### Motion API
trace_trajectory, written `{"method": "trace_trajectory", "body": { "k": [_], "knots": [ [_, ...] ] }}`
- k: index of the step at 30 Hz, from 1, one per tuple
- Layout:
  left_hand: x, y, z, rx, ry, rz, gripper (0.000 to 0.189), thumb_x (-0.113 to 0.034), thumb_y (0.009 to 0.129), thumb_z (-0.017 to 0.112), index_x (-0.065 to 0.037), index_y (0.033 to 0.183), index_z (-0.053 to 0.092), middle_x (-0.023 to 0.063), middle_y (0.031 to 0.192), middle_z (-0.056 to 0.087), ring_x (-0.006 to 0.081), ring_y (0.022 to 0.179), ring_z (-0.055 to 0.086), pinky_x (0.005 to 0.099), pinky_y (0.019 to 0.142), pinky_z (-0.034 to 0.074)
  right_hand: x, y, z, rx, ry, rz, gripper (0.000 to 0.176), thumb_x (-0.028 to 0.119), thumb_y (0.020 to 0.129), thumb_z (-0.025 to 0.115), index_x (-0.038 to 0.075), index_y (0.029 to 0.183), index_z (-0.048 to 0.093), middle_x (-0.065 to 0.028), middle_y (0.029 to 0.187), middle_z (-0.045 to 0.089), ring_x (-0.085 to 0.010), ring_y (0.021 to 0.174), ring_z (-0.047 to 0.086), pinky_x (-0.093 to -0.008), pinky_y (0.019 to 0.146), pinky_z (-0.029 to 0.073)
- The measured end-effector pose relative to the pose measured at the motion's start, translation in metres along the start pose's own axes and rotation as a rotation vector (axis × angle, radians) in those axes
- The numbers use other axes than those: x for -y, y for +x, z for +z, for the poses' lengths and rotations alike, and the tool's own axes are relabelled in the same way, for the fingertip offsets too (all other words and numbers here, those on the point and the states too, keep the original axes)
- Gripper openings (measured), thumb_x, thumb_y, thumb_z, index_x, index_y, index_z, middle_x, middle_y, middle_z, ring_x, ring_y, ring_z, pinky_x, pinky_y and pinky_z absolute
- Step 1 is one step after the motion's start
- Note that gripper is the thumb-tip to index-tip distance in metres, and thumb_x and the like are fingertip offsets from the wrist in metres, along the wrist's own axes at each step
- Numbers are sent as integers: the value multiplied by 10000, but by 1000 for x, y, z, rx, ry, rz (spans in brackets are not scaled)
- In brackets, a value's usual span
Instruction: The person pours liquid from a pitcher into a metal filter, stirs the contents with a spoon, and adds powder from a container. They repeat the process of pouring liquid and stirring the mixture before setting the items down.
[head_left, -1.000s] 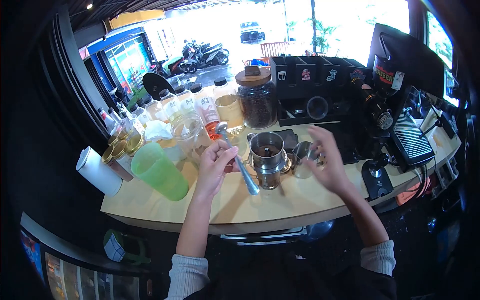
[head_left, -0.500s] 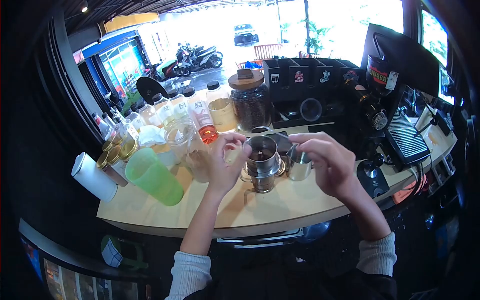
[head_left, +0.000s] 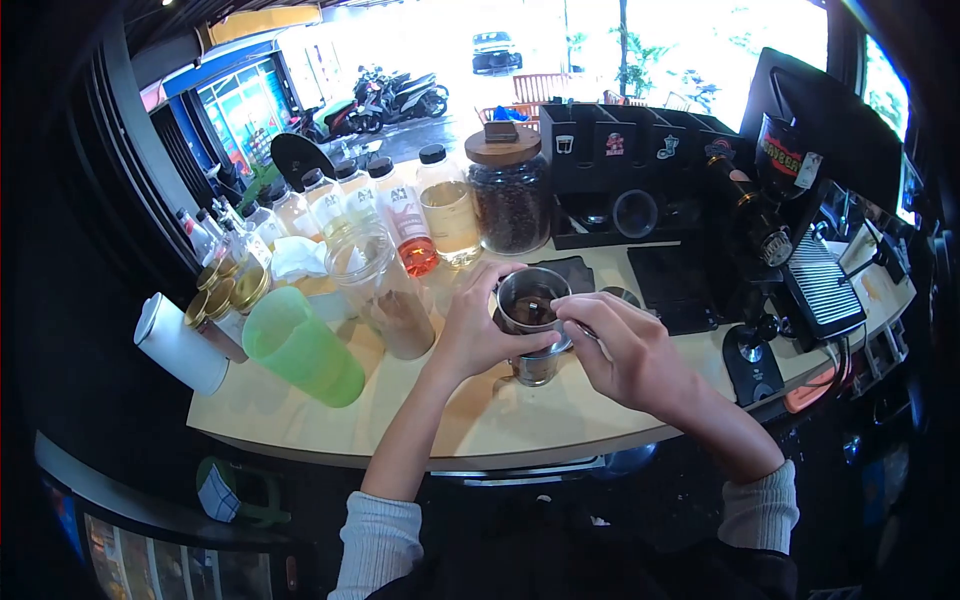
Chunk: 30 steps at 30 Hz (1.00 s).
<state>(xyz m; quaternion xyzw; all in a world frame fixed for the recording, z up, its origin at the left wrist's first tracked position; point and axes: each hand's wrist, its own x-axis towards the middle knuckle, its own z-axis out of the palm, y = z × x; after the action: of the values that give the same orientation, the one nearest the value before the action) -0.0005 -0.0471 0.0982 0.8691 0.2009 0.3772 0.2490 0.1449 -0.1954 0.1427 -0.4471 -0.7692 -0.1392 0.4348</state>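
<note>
A metal drip coffee filter (head_left: 524,286) sits on top of a small glass (head_left: 536,373) near the counter's middle. Fingers and thumb of my left hand (head_left: 478,325) wrap around the filter's left side and front. My right hand (head_left: 622,352) is closed in a pinch at its right rim, fingertips over the opening; whatever they hold is hidden. Dark contents and a small bright spot show inside the filter. Left of my left hand stands a large clear jar (head_left: 392,315) with brown powder. Behind my right hand, a round metal piece (head_left: 622,297) partly shows.
A green pitcher (head_left: 305,350) and a white canister (head_left: 180,345) stand at left. Several capped bottles (head_left: 447,215) and a coffee bean jar (head_left: 510,205) line the back. A black organizer (head_left: 640,160) and a coffee grinder (head_left: 750,215) are at right.
My right hand has moved left and down to the filter's rim, carrying the thin piece that showed above it. My left hand has closed around the filter. The view has shifted slightly.
</note>
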Motion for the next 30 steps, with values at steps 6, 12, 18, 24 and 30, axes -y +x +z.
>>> {"method": "trace_trajectory", "body": {
  "k": [6,12,18,24,30],
  "knots": [
    [-2,0,1,-40,-62,10,767,-408,524,877,-32,1124,581,100,1103,592,261,1071,577,393,969,425,-7,-7,-5,-2,76,-17,245,6,833,626,-22,1058,533,-170,967,623,-313,813,645,-361,664,537],
    [-8,2,-2,-57,-54,9,753,-378,518,886,-34,1117,586,98,1107,593,254,1067,582,387,966,443,-7,-12,-3,16,116,-113,270,-6,828,620,-26,1081,529,-174,1018,621,-324,847,642,-372,675,541],
    [-10,6,-5,-53,-76,31,741,-347,515,893,-35,1112,585,94,1106,590,247,1076,579,376,968,449,-9,-12,-11,41,122,-65,275,-24,838,591,-21,1104,524,-175,1059,620,-325,884,646,-358,707,548],
    [-14,8,-8,-75,-39,75,740,-338,514,898,-35,1113,587,97,1093,600,239,1052,589,368,954,453,-15,-11,-14,4,76,-140,286,-45,826,580,-14,1104,520,-177,1073,621,-318,890,647,-368,709,549],
    [-15,10,-8,-54,-81,84,758,-327,512,901,-49,1137,575,91,1113,579,249,1081,575,374,966,453,-10,-13,-17,47,192,-122,306,-73,790,599,-10,1080,524,-177,1058,625,-314,871,649,-363,685,545]
  ]
}}
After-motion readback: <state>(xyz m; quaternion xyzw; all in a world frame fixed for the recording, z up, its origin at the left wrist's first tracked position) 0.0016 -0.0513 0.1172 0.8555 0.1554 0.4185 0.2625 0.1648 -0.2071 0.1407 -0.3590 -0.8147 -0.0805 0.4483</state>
